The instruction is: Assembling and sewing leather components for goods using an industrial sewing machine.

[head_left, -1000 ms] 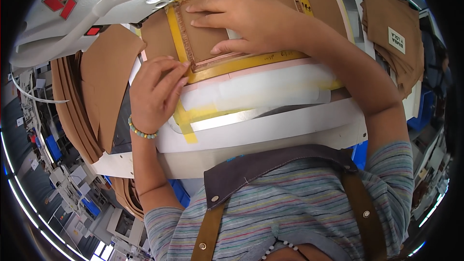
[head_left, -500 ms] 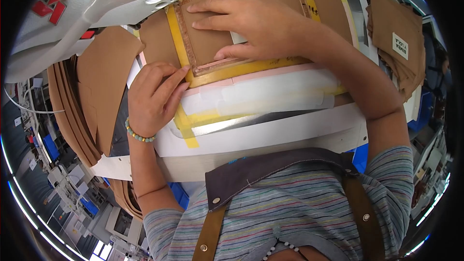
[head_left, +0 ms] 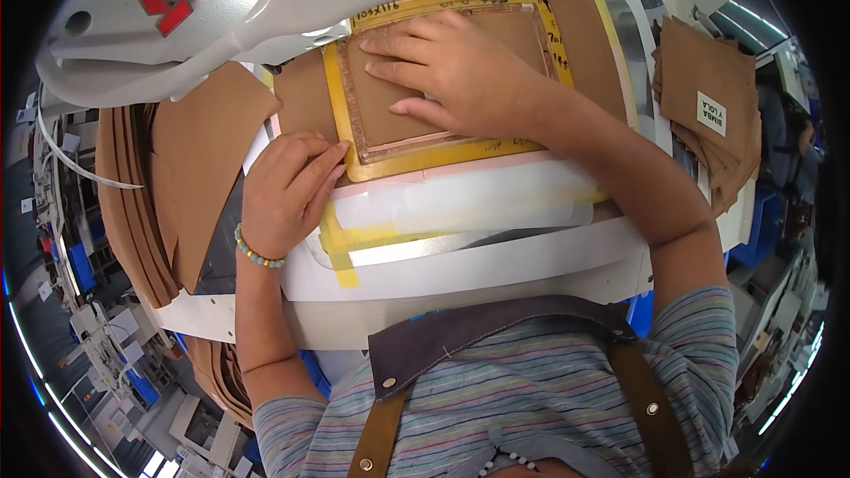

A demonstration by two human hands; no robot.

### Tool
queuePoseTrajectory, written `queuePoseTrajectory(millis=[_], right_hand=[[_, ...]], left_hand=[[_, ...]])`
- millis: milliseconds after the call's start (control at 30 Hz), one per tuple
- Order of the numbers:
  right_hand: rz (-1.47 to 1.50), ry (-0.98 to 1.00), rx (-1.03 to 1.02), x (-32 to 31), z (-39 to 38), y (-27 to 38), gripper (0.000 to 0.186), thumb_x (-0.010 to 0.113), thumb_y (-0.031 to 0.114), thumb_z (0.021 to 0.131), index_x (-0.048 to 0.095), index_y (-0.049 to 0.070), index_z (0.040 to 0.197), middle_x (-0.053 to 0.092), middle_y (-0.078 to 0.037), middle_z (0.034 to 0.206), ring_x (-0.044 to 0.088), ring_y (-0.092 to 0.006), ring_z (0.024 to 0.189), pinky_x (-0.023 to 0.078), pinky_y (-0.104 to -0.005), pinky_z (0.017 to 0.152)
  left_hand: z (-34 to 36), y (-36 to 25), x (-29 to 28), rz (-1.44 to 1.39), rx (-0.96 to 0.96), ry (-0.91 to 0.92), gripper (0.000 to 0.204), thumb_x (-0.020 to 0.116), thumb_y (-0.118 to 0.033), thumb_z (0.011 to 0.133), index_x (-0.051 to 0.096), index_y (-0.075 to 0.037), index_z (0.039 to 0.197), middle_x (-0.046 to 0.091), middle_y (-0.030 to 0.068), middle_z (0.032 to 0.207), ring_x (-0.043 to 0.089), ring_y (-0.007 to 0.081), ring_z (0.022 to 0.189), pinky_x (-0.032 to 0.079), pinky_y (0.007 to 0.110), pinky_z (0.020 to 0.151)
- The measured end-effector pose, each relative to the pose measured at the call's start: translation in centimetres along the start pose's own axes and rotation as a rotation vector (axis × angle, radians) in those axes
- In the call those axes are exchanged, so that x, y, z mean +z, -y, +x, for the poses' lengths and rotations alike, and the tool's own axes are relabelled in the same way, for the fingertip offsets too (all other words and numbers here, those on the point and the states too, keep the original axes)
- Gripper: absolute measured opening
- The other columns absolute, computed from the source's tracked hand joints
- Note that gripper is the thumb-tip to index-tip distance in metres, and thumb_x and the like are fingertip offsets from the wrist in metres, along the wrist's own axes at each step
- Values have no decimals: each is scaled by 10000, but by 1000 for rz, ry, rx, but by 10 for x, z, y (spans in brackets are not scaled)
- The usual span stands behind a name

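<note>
A yellow rectangular frame (head_left: 459, 156) with handwritten marks and a brown inner border lies over a brown panel (head_left: 390, 119). My right hand (head_left: 456, 71) reaches across from the right, its fingers spread on the panel inside the frame. Its palm hides part of the panel. At the frame's near left corner is my left hand (head_left: 288, 181), fingers curled and drawn together, with index finger and thumb at the corner edge. A beaded bracelet circles the left wrist. Pink strips edge the panel's near side, by a white sheet (head_left: 469, 199) and yellow tape (head_left: 345, 261).
A white machine arm (head_left: 292, 4) with a red emblem overhangs the frame's far left side. Large brown pieces (head_left: 199, 159) are stacked at the left. More brown pieces (head_left: 708, 66), the top one with a white label, lie at the right.
The view has shifted, so more of the machine arm shows and the frame sits lower in the picture. Both hands keep their places on the frame and panel.
</note>
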State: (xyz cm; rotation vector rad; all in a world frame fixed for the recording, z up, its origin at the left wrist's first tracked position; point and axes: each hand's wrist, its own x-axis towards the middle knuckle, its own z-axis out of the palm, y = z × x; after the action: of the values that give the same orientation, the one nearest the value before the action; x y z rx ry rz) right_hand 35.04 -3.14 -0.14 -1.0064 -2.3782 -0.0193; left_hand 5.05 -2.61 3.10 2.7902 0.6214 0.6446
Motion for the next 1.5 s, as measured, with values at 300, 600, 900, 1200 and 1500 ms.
queuePoseTrajectory(millis=[300,600,900,1200,1500], right_hand=[[-67,96,12,-6,5,2,461,687,368,991,671,57,1330,650,-73,1436,577,-258,1317,441,-431,1079],[-142,161,68,-46,-25,-3,405,634,345,1031,680,37,1291,647,-84,1432,581,-264,1313,447,-450,1076],[-404,97,229,-79,-95,-2,335,679,191,991,691,-7,1261,685,-122,1334,615,-260,1257,521,-396,965],[-545,67,164,-72,-90,-4,318,652,186,979,710,-21,1213,694,-153,1290,622,-264,1236,536,-373,895],[-432,121,238,-73,-77,-3,220,669,177,963,701,23,1116,700,-108,1212,628,-246,1195,529,-382,895]], left_hand=[[11,-13,0,57,-66,19,369,809,-43,847,742,-10,1209,724,134,1187,698,358,1132,566,441,946],[41,-21,22,250,-123,158,585,748,-216,957,584,-14,1481,589,156,1538,544,360,1408,465,464,1118],[52,-23,33,377,-123,47,554,754,-319,955,655,18,1384,647,193,1437,580,357,1348,489,458,1077],[55,-31,40,406,-191,86,554,745,-287,969,627,-14,1436,592,184,1507,527,369,1411,464,478,1126],[53,-29,35,360,-211,97,555,743,-286,970,624,8,1425,585,221,1500,533,391,1399,460,473,1134]])
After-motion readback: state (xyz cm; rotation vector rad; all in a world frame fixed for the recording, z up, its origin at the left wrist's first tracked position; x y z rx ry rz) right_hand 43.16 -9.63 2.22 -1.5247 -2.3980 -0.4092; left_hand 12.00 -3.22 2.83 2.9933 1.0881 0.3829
